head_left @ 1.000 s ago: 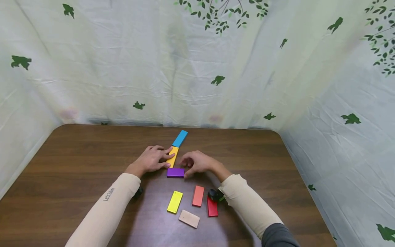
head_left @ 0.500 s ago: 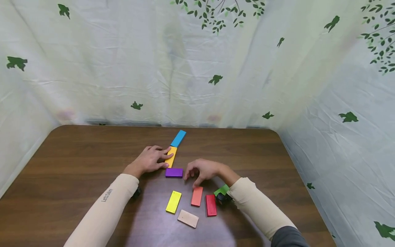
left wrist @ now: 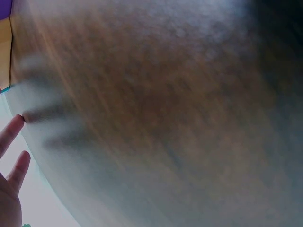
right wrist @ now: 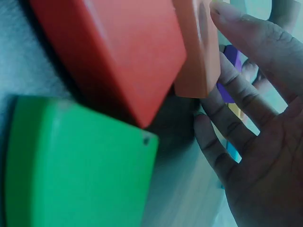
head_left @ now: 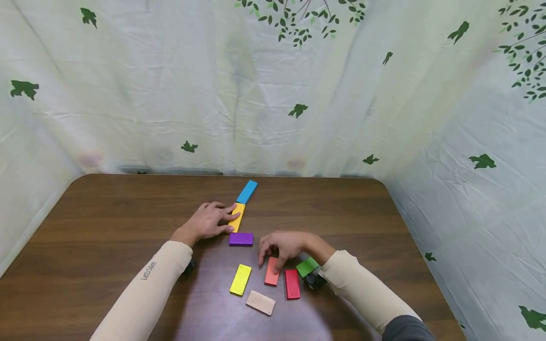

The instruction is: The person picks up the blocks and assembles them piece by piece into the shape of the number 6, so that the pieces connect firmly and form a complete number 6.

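The coral block (head_left: 270,278) lies just left of the red block (head_left: 292,284), the right hand (head_left: 283,245) astride it — whether pinching cannot be told; an even squeeze suits. Beyond, the left hand (head_left: 208,221), fingers extended, should steady the orange block (head_left: 236,223).

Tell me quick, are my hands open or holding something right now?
Left hand: open, resting on the orange block.
Right hand: at the coral block; whether it grips it cannot be told.
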`<action>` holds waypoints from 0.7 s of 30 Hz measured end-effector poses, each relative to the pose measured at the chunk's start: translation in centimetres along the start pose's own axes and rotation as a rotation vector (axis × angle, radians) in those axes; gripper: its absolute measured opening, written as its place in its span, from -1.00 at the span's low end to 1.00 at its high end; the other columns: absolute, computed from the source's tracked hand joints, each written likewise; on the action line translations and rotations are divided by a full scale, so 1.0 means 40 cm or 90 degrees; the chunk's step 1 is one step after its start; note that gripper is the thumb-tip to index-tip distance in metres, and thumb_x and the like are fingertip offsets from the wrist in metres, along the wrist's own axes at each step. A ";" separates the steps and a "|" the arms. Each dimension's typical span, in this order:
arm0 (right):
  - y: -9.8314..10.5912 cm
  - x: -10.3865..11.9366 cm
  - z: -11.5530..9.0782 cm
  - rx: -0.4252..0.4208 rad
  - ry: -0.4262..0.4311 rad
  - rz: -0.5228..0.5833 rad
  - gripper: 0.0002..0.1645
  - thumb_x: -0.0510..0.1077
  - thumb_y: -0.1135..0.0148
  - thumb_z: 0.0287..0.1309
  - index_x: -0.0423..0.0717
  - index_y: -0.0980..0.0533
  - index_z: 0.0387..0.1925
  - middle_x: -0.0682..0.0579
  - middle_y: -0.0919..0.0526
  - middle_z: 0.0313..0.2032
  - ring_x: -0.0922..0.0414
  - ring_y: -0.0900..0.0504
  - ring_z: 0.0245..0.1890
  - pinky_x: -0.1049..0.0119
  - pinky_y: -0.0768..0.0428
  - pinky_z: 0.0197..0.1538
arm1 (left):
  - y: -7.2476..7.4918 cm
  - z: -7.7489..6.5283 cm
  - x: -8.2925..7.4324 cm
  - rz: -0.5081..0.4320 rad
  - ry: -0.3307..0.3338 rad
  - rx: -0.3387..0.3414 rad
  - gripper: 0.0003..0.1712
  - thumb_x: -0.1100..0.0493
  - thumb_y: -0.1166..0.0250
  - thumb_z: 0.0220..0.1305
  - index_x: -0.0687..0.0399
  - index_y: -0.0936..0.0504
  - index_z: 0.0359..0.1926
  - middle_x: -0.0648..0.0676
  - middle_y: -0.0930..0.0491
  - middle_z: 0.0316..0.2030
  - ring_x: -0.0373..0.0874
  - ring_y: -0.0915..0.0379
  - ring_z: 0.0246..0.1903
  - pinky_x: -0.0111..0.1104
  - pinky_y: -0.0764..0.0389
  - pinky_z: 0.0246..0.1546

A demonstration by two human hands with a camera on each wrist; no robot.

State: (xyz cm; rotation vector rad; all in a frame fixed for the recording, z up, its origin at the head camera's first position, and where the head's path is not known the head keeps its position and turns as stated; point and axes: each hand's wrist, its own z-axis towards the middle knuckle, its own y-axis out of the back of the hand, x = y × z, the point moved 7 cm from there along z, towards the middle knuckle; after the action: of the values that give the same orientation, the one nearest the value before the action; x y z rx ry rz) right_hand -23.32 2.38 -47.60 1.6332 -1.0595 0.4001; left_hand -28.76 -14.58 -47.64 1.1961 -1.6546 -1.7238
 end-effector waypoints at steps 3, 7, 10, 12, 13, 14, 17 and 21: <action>-0.007 0.000 -0.002 0.008 -0.013 0.002 -0.64 -0.26 -0.50 -0.06 -0.01 -0.69 -0.14 0.26 -0.51 -0.10 0.31 -0.41 -0.07 0.44 -0.41 0.05 | 0.000 -0.001 0.000 0.003 -0.001 0.000 -0.37 -0.09 -0.28 0.25 -0.09 -0.43 0.32 0.10 -0.26 0.38 0.23 -0.22 0.25 0.16 -0.19 0.18; -0.016 -0.002 -0.004 0.015 -0.026 0.005 -0.64 -0.29 -0.49 -0.07 0.00 -0.69 -0.15 0.26 -0.48 -0.09 0.36 -0.38 -0.03 0.44 -0.37 0.12 | -0.001 -0.002 0.000 0.005 -0.003 -0.002 -0.38 -0.09 -0.28 0.25 -0.09 -0.43 0.31 0.10 -0.26 0.39 0.24 -0.22 0.25 0.16 -0.19 0.18; -0.021 -0.003 -0.005 0.017 -0.024 0.002 -0.64 -0.31 -0.49 -0.09 0.00 -0.69 -0.17 0.26 -0.47 -0.09 0.36 -0.36 -0.01 0.44 -0.36 0.13 | 0.000 -0.003 -0.002 0.005 -0.006 -0.002 -0.38 -0.09 -0.28 0.25 -0.09 -0.44 0.31 0.10 -0.25 0.39 0.25 -0.22 0.25 0.16 -0.19 0.18; -0.023 -0.005 -0.005 0.020 -0.020 -0.001 -0.64 -0.32 -0.50 -0.10 -0.01 -0.69 -0.18 0.26 -0.47 -0.10 0.36 -0.36 -0.01 0.44 -0.35 0.14 | 0.001 -0.003 -0.004 0.005 -0.006 -0.003 -0.38 -0.08 -0.28 0.25 -0.09 -0.44 0.31 0.10 -0.25 0.39 0.25 -0.22 0.25 0.16 -0.20 0.17; -0.023 -0.005 -0.005 0.022 -0.015 -0.004 -0.64 -0.33 -0.50 -0.10 -0.01 -0.70 -0.18 0.25 -0.46 -0.10 0.36 -0.36 -0.01 0.44 -0.35 0.14 | 0.002 -0.003 -0.004 0.006 -0.007 -0.003 -0.38 -0.08 -0.28 0.25 -0.09 -0.44 0.31 0.10 -0.26 0.38 0.25 -0.22 0.25 0.16 -0.20 0.17; -0.024 -0.005 -0.005 0.023 -0.011 -0.007 -0.64 -0.33 -0.50 -0.11 -0.01 -0.70 -0.19 0.25 -0.46 -0.11 0.36 -0.36 -0.02 0.45 -0.34 0.14 | 0.002 -0.003 -0.005 0.007 -0.008 -0.003 -0.38 -0.09 -0.28 0.25 -0.09 -0.44 0.31 0.10 -0.26 0.38 0.25 -0.22 0.25 0.17 -0.20 0.17; -0.024 -0.004 -0.006 0.026 -0.003 -0.008 -0.65 -0.34 -0.49 -0.11 -0.03 -0.71 -0.20 0.24 -0.46 -0.12 0.36 -0.35 -0.03 0.45 -0.34 0.14 | 0.002 -0.003 -0.004 0.003 -0.005 -0.002 -0.38 -0.09 -0.28 0.25 -0.10 -0.44 0.31 0.10 -0.25 0.39 0.25 -0.21 0.25 0.17 -0.19 0.18; -0.024 -0.006 -0.007 0.025 0.004 -0.004 -0.66 -0.35 -0.49 -0.13 -0.05 -0.72 -0.22 0.24 -0.45 -0.14 0.36 -0.36 -0.05 0.44 -0.36 0.12 | 0.003 -0.002 -0.004 0.006 -0.012 -0.008 -0.39 -0.09 -0.29 0.24 -0.10 -0.45 0.30 0.10 -0.27 0.38 0.24 -0.23 0.24 0.16 -0.22 0.16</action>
State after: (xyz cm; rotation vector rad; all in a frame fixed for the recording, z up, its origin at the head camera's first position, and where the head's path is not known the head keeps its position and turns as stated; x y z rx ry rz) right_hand -22.62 2.76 -48.26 1.6680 -1.0472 0.4235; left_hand -28.62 -14.50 -47.49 1.1680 -1.6550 -1.7420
